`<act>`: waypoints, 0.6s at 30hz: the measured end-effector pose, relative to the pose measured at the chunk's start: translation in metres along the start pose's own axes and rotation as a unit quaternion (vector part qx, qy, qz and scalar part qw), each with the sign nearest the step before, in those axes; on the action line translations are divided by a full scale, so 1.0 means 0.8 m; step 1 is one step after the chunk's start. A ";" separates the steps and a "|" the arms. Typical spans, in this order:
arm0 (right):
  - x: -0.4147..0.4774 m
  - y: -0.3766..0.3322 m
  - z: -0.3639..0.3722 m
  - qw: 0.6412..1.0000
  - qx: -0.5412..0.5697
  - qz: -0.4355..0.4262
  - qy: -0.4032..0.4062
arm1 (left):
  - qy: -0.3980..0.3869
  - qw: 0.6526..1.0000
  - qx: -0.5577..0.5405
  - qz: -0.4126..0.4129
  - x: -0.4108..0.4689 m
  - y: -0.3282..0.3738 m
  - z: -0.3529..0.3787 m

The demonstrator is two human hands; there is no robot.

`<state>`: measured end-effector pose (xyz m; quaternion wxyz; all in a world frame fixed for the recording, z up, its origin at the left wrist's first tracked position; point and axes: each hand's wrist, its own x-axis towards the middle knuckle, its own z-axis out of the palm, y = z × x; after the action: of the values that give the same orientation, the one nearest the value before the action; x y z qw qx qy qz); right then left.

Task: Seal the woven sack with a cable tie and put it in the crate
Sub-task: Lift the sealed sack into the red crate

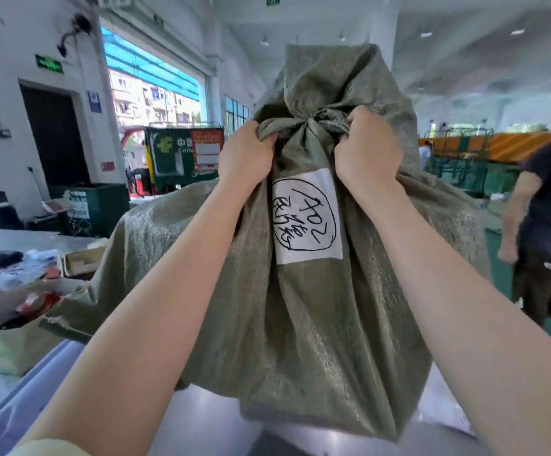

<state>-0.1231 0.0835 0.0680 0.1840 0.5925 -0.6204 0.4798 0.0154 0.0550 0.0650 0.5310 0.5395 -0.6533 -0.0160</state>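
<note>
sack lifted at centre, above near table | left hand and right hand clenched on gathered neck | tie not visible, crate not identified | risk: cloth slipping through fists, sack dropping, if load heavy

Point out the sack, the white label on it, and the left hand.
sack (300, 324): head view, on the lower front of its green woven cloth.
label (307, 216): head view, on the middle of the white sheet with handwriting.
left hand (245, 159): head view, on the back of the hand.
</note>
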 end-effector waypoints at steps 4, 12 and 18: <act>0.022 -0.015 -0.005 1.000 0.008 -0.022 0.014 | 0.004 1.000 0.010 0.006 0.027 0.009 -0.013; 0.076 -0.039 -0.009 0.998 0.015 -0.042 0.036 | 0.013 1.000 0.021 0.015 0.080 0.027 -0.035; 0.115 -0.041 -0.007 0.992 0.051 -0.057 0.103 | 0.038 0.997 0.010 0.065 0.117 0.040 -0.042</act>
<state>-0.1161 0.0423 0.1563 0.2433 0.5830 -0.5383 0.5577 0.0311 0.0192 0.1616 0.5504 0.5008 -0.6665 0.0458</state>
